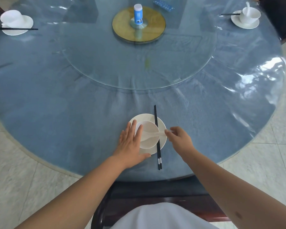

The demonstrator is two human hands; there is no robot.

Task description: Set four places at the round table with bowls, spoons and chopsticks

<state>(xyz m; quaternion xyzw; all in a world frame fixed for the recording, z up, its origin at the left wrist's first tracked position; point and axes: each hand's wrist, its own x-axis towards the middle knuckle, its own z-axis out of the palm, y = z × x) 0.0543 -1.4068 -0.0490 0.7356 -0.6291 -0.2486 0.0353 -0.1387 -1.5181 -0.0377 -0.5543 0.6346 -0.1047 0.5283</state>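
The right hand (178, 138) is pinching the spoon (153, 134) by its handle, lowering it into the near bowl (147, 142); the left hand (130, 142) is lying flat, fingers (139, 131) spread, steadying bowl and plate (147, 117). Chopsticks (157, 138) are lying across the plate's right side. Two far places, left (16, 22) and right (248, 17), are looking complete. A fourth place is not showing on the worktop (73, 104), so I cannot tell whether it is set.

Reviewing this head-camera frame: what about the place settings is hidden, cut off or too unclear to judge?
- Fourth place: none in view; the far table edge is cut off by the top of the frame.
- Far-left bowl: no spoon discernible; white on white, small.
- Near plate: left side covered by the left hand.
- Spoon: handle end hidden in the right hand.
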